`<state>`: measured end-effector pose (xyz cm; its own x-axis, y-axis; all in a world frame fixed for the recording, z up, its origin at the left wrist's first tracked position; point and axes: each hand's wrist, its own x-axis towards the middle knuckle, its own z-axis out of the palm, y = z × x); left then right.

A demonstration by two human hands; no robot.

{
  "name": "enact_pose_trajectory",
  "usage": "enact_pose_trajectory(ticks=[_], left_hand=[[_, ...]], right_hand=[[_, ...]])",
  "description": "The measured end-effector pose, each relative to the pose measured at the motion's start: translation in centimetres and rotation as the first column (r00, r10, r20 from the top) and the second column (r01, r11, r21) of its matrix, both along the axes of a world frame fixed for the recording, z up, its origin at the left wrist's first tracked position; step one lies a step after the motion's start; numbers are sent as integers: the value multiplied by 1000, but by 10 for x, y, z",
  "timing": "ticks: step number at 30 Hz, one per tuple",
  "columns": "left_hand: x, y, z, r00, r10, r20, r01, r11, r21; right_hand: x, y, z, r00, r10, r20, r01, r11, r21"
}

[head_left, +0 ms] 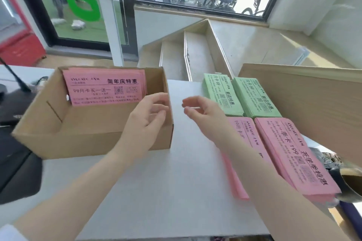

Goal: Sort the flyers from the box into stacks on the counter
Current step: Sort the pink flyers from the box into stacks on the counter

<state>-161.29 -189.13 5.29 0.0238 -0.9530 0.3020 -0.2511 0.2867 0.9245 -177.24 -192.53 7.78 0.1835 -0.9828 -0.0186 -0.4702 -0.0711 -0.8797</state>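
Counter (176, 182): boxed flyers (104, 86) beyond left hand (146, 117)

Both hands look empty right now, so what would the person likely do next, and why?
Probably reach the left hand into the brown cardboard box for the pink flyers leaning against its back wall. Both it and the right hand hold nothing, while two green stacks and two pink stacks already lie on the white counter.

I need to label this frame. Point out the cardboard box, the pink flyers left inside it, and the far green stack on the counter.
cardboard box (94, 143): head view, on its near outer wall.
pink flyers (105, 88): head view, middle of the front sheet's printed face.
green stack (256, 98): head view, middle of the top sheet.
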Motion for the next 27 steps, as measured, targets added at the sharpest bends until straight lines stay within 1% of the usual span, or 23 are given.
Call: enact_pose_trajectory(ticks=[3, 5, 6, 7, 9, 10, 11, 12, 13, 14, 15, 17, 22, 24, 27], left_hand=[[68, -29, 14, 981, 76, 178, -65, 996, -67], [115, -55, 22, 925, 84, 372, -42, 992, -121], [137, -70, 24, 865, 95, 493, -28, 990, -141], [159, -86, 26, 779, 110, 617, -14, 987, -159], [194, -116, 23, 573, 99, 814, 37, 989, -146], [207, -129, 18, 462, 62, 884, 67, 992, -104], [218, -140, 13, 357, 18, 934, 85, 995, -52], [227, -149, 7, 271, -25, 962, 91, 996, 1], [233, -156, 0, 212, -62, 975, 89, 995, 44], [238, -160, -5, 180, -87, 980, 91, 993, 72], [242, -161, -9, 173, -101, 980, 101, 991, 84], [246, -163, -15, 188, -98, 977, 130, 989, 74], [246, -167, -21, 251, -78, 965, 145, 989, 42], [245, -168, -22, 255, -72, 964, 141, 989, 37], [245, -167, -21, 251, -74, 965, 139, 990, 40]], right_hand=[[61, -27, 2, 998, 33, 49, -33, 999, 2], [102, -47, -2, 998, 23, 57, -25, 999, 33], [120, -58, -6, 999, 3, 51, -6, 998, 67], [137, -69, -10, 999, -26, 42, 21, 994, 107], [167, -88, -19, 995, -91, 46, 81, 980, 183], [178, -96, -24, 991, -120, 52, 107, 973, 206], [188, -103, -28, 986, -160, 51, 146, 965, 217], [195, -109, -33, 976, -213, 51, 197, 955, 224], [201, -113, -37, 961, -269, 58, 249, 941, 230], [205, -117, -42, 944, -323, 71, 298, 925, 237], [208, -121, -46, 925, -371, 80, 342, 907, 246], [210, -126, -53, 899, -430, 80, 398, 880, 259], [209, -132, -61, 864, -496, 88, 458, 846, 274], [207, -134, -64, 855, -508, 103, 463, 838, 290], [203, -136, -64, 872, -470, 136, 410, 853, 322]])
